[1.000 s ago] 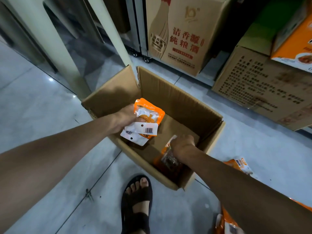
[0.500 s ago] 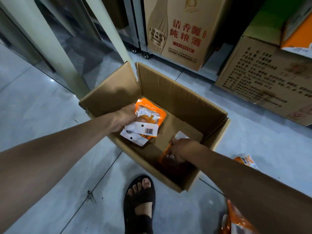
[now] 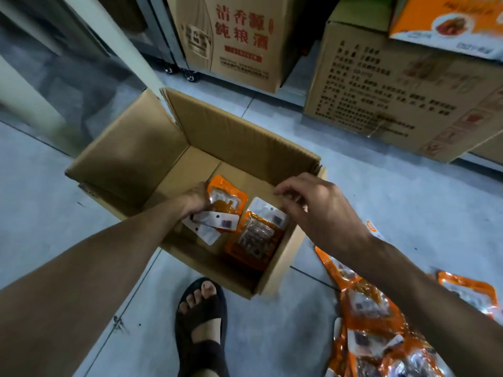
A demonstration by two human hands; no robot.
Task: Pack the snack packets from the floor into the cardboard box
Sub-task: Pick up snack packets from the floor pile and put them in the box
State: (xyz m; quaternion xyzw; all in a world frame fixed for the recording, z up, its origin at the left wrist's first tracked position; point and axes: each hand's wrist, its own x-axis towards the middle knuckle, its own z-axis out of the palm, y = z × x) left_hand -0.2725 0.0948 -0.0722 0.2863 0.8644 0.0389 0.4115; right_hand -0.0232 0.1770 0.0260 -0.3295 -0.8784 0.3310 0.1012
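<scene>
An open cardboard box (image 3: 245,137) stands on the floor in front of me. Inside it, my left hand (image 3: 194,201) grips a small stack of orange snack packets (image 3: 227,202) with white header strips, low over the box bottom. One orange packet (image 3: 255,238) lies flat on the box bottom at the right side. My right hand (image 3: 313,205) hovers above the box's right wall with fingers spread and nothing in it. A heap of several orange snack packets (image 3: 373,322) lies on the floor at the lower right, partly hidden by my right forearm.
My sandalled foot (image 3: 202,322) stands just in front of the box. Large printed cartons (image 3: 236,39) (image 3: 394,88) line the back, one topped by an orange box (image 3: 449,20). A pale table leg (image 3: 35,104) rises left of the box. Grey floor tiles lie all around.
My right hand let go of its packet, which now lies in the box, and rose out over the right wall. My left hand lowered its packets deeper into the box.
</scene>
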